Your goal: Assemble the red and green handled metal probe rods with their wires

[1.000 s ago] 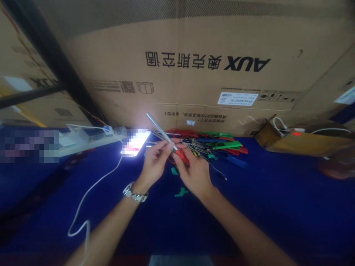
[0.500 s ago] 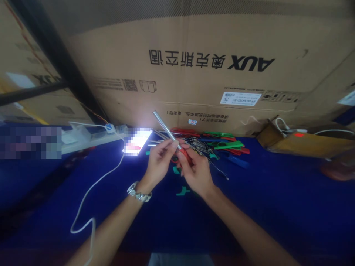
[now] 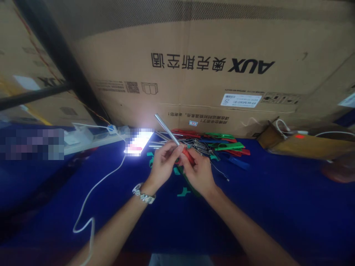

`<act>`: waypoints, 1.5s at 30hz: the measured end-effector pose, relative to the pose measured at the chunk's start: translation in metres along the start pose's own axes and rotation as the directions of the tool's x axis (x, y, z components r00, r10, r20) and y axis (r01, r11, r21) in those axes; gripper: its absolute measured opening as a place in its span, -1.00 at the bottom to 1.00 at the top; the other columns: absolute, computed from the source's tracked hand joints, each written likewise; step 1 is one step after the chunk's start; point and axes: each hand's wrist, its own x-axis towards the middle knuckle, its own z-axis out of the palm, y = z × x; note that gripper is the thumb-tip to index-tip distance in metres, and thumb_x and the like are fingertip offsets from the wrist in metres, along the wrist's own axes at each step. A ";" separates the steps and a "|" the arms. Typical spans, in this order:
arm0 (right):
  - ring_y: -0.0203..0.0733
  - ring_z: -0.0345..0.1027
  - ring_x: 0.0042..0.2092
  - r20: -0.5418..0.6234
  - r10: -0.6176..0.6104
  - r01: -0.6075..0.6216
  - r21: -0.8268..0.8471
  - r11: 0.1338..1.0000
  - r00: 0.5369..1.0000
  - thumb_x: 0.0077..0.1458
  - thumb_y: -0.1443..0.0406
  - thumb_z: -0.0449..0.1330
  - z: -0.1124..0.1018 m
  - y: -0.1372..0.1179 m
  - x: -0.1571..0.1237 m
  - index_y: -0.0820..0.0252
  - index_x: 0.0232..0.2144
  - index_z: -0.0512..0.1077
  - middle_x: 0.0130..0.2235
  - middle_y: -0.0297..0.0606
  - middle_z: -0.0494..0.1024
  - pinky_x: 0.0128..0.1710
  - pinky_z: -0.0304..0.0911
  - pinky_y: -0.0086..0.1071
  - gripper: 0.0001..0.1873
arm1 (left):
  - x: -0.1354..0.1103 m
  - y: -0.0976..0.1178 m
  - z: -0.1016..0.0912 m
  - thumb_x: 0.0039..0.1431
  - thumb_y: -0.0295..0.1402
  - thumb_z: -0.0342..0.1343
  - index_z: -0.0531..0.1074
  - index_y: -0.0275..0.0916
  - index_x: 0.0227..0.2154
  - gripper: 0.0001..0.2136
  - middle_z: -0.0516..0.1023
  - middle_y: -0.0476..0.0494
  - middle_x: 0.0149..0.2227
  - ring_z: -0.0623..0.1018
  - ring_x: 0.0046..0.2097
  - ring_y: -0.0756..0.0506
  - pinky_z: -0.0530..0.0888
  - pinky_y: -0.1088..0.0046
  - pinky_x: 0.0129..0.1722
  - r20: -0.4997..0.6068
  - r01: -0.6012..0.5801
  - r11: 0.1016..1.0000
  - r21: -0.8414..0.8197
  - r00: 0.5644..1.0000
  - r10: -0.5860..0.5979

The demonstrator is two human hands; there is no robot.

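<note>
A silver metal rod with a red handle slants up and to the left, held in both hands over a blue cloth. My left hand, with a metal watch on its wrist, pinches the rod just where the silver part meets the red. Closed around the red handle is my right hand, its thumb lying along it. The thumbs nearly touch. Part of the handle is hidden by the fingers. Behind the hands lies a pile of slim metal rods and tools with green handles and red handles.
A blue cloth covers the table. A brightly lit phone lies left of the hands, and a white cable runs down from beside it. A large cardboard box stands behind. Small green pieces lie in front of the pile.
My left hand has slid down the rod toward the red handle and sits closer to my right hand. My right hand keeps its hold. The view has shifted slightly.
</note>
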 end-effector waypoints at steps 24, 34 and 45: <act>-0.31 0.37 -0.60 0.161 0.050 -0.089 0.246 0.965 0.986 0.27 0.04 0.09 0.004 0.010 0.005 0.18 -0.34 0.54 -0.60 -0.40 0.48 -0.60 0.29 -0.49 -0.61 | 0.007 -0.007 0.002 -0.05 -0.17 0.39 0.54 -0.30 -0.39 -0.70 0.66 -0.17 -0.33 0.62 -0.33 -0.08 0.48 0.50 -0.49 -0.097 0.269 0.895 -0.357 0.942 -0.321; -0.29 0.40 -0.62 0.131 0.091 -0.124 0.277 0.953 0.987 0.24 0.04 0.12 0.012 0.013 0.004 0.19 -0.26 0.59 -0.60 -0.37 0.50 -0.63 0.34 -0.47 -0.62 | 0.002 -0.017 0.006 0.10 0.07 0.20 0.43 -0.22 -0.37 -0.60 0.60 -0.11 -0.39 0.53 -0.55 -0.05 0.24 0.54 -0.80 0.052 0.354 0.896 -0.267 0.934 -0.353; -0.33 0.40 -0.62 0.215 0.059 -0.113 0.245 0.963 0.975 0.27 0.02 0.09 0.008 0.009 -0.007 0.23 -0.37 0.52 -0.53 -0.31 0.58 -0.59 0.30 -0.49 -0.57 | 0.013 -0.014 -0.001 0.12 -0.05 0.26 0.33 -0.22 -0.46 -0.65 0.27 0.14 -0.60 0.45 -0.54 0.05 0.51 0.50 -0.41 -0.067 0.205 0.864 -0.459 0.962 -0.263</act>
